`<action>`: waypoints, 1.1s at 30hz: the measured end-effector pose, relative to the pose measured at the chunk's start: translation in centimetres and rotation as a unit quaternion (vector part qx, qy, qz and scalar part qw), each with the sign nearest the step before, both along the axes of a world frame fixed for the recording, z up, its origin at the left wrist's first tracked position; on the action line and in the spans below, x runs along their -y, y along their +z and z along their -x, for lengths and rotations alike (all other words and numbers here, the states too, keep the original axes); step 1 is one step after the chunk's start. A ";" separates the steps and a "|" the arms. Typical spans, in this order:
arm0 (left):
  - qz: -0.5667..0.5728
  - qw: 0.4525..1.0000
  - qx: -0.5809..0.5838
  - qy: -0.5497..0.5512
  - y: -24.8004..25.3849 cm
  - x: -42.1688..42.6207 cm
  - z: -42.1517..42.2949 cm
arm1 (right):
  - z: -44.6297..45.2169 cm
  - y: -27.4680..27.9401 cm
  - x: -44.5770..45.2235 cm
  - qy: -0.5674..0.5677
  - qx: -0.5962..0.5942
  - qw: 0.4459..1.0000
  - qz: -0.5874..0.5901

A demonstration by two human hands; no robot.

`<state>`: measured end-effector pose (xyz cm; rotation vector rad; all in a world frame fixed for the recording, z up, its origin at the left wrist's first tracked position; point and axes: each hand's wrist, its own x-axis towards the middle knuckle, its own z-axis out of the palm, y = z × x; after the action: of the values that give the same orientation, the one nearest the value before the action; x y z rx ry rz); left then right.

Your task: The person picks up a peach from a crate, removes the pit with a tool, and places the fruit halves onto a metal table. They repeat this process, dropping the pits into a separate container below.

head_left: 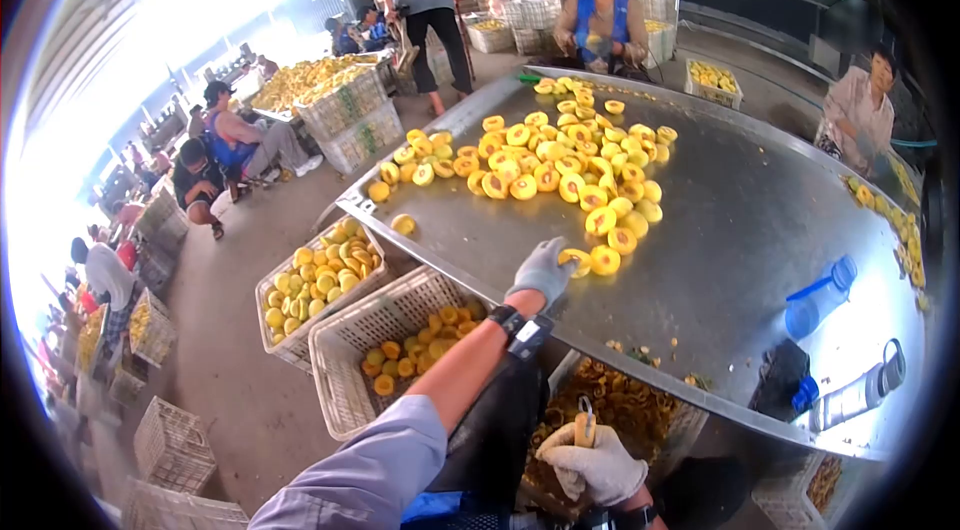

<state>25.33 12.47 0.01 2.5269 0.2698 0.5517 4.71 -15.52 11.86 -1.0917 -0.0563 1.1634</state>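
Note:
My left hand (543,273), in a whitish glove, reaches over the near edge of the metal table (690,330). Its fingers are closed on a yellow peach half (573,261) at the near end of the pile. Another peach half (604,261) lies cut side up just beside it. Lower down, my gloved right hand (598,465) grips a small pitting tool with a wooden handle (584,430) and a curved metal tip. That hand is above a crate of brownish peach pits and scraps (620,400).
Left of the table stand a crate of peach halves (320,280) and a partly filled white crate (335,370). A blue jug (820,298) and a clear bottle (860,398) are on the table's right side. A person in a blue vest (605,20) sits across.

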 end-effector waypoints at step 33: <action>0.369 0.906 -0.085 -0.190 3.4 9.2 20.9 | -0.7 -7.0 -1.7 -0.229 0.103 0.960 0.122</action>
<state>4.39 3.27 3.43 1.8083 0.0247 0.0410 5.38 -13.81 4.83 -1.3553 0.1749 0.6467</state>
